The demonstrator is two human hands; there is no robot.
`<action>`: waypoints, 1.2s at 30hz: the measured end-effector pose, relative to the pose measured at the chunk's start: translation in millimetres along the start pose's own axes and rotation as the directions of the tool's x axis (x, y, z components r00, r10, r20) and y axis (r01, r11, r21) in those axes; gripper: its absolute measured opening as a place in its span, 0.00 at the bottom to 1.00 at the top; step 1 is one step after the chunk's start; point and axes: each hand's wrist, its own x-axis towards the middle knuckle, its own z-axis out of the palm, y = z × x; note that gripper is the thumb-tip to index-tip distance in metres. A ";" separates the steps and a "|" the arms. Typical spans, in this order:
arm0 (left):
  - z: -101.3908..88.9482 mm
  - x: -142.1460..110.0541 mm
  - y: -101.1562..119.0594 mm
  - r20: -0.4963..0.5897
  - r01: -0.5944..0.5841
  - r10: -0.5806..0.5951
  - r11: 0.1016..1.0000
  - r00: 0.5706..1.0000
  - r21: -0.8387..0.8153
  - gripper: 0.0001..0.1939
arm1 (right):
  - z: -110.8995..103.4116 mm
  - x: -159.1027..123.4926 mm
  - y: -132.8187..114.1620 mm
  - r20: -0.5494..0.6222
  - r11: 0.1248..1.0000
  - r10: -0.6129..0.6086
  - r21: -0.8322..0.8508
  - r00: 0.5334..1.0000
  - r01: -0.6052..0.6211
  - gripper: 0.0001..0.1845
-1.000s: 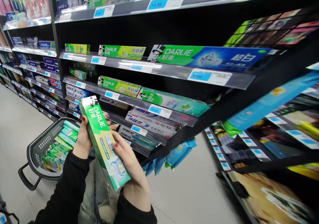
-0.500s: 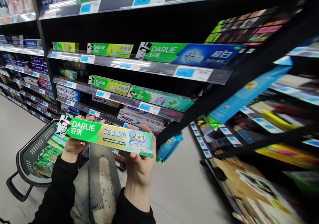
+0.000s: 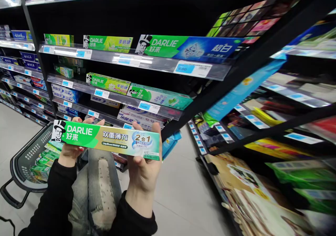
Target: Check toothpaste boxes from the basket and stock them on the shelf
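A long toothpaste box [image 3: 97,138], green at one end and gold to pale blue at the other, is held level in front of me with its printed face toward me. My left hand [image 3: 70,152] grips its green end from below and behind, fingertips showing over the top edge. At the pale end my right hand [image 3: 144,169] is closed round it, thumb along the lower front edge and fingers behind. To the left, a dark shopping basket [image 3: 19,166] on the floor holds several green toothpaste boxes [image 3: 44,162].
Black shelving carries toothpaste boxes, among them a green and blue box [image 3: 189,47] and a teal box [image 3: 160,96], behind a price-tag rail [image 3: 136,59]. Blue packets [image 3: 244,89] hang at the shelf's end. Another shelf with cardboard boxes [image 3: 236,174] stands right, beyond the grey floor [image 3: 178,194].
The view has shifted, so shelves and basket sit further left and higher. Both hands still hold the toothpaste box, which is turned slightly flatter to me.
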 end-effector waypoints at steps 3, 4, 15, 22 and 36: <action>-1.8 -1.2 -2.8 0.083 0.087 -0.078 0.990 0.993 -0.108 0.38 | 1.1 -0.8 -2.2 0.005 1.000 -0.014 -0.008 1.000 0.014 0.51; -2.5 -1.4 -4.0 0.085 0.092 -0.082 0.989 0.993 -0.119 0.38 | 1.6 -1.1 -2.9 0.007 1.000 -0.019 -0.017 1.000 0.019 0.51; -1.5 0.1 1.1 -0.017 0.041 -0.044 0.988 0.999 -0.150 0.36 | 4.0 -3.3 -4.9 0.013 0.999 -0.028 -0.039 1.000 0.029 0.50; -1.7 -1.2 3.5 0.169 0.281 -0.241 0.920 0.956 -0.274 0.39 | 6.5 -3.6 -4.5 -0.008 0.997 -0.021 -0.073 1.000 0.020 0.50; 2.2 -2.4 9.9 0.165 0.235 -0.185 0.899 0.969 -0.369 0.37 | 9.9 2.3 2.6 -0.094 0.997 0.052 0.065 0.994 -0.046 0.50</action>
